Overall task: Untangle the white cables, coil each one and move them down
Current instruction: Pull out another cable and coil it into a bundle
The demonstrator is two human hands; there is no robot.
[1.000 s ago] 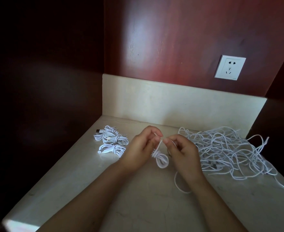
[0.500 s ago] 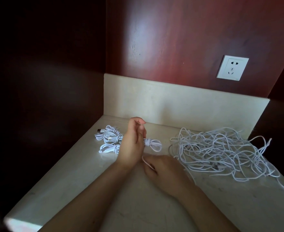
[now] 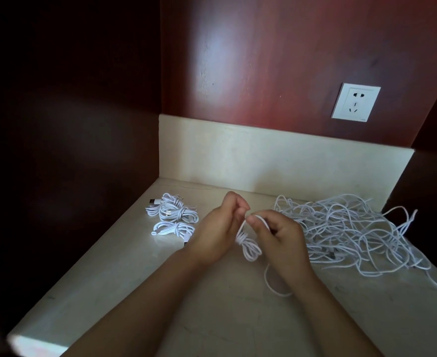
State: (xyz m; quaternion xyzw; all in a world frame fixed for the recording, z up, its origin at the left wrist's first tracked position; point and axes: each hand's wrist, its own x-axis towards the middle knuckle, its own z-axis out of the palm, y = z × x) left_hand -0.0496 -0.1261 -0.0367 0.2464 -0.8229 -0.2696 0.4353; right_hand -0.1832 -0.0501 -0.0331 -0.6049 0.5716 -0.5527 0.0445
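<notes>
Holding a half-wound coil [image 3: 248, 247] over the table [image 3: 212, 318] | your left grip [image 3: 218, 234] clamps its top, right grip [image 3: 279, 235] pinches its strand [image 3: 258, 217] | tangle [image 3: 354, 233] right, finished coils [image 3: 173, 217] left.

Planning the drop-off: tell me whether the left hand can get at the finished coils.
Probably yes: finished coils lie close beside the left hand, nothing between, though it grips the half-wound cable.
</notes>
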